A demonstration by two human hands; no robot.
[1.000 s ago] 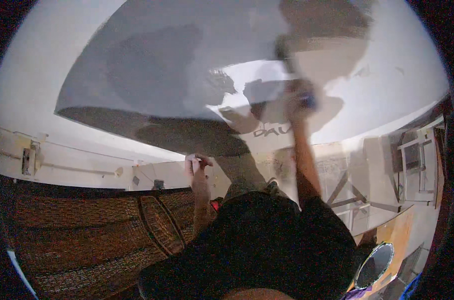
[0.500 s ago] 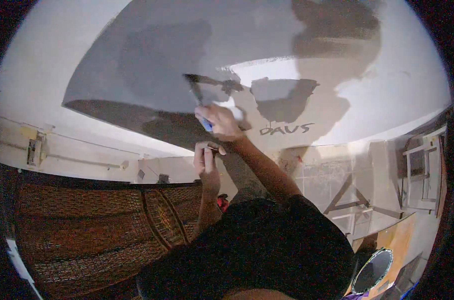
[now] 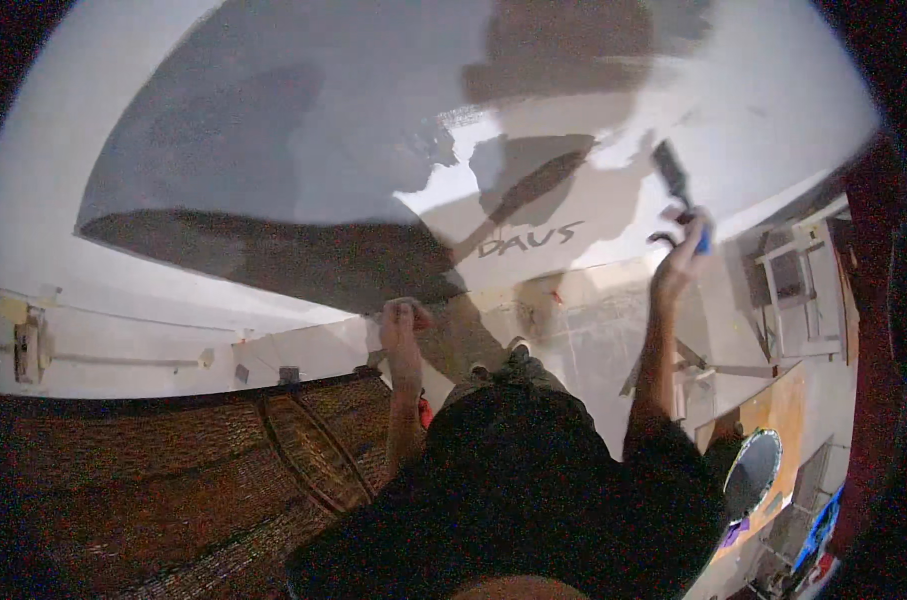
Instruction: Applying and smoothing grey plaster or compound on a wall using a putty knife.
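My right hand (image 3: 682, 258) is closed round the blue handle of a paintbrush (image 3: 671, 172), raised on the right with its dark flat head pointing up. The brush is a little blurred, and I cannot tell whether its tip touches the white wall (image 3: 774, 130). A large grey painted area (image 3: 374, 130) with a curved edge covers much of the wall at the left and middle. My left hand (image 3: 404, 318), with fingers curled in, is by the lower edge of the grey; what it holds, if anything, is hidden.
Dark painted lettering (image 3: 529, 240) marks the wall between my hands. A brown woven panel (image 3: 154, 480) fills the lower left. At the lower right are an oval mirror-like piece (image 3: 754, 470), a wooden board (image 3: 779, 410) and a pale frame (image 3: 794, 275). My shadow falls across the wall.
My right hand has swung with the paintbrush from the grey area in the middle out to the right. My left hand stays low, near the middle. The view has shifted somewhat.
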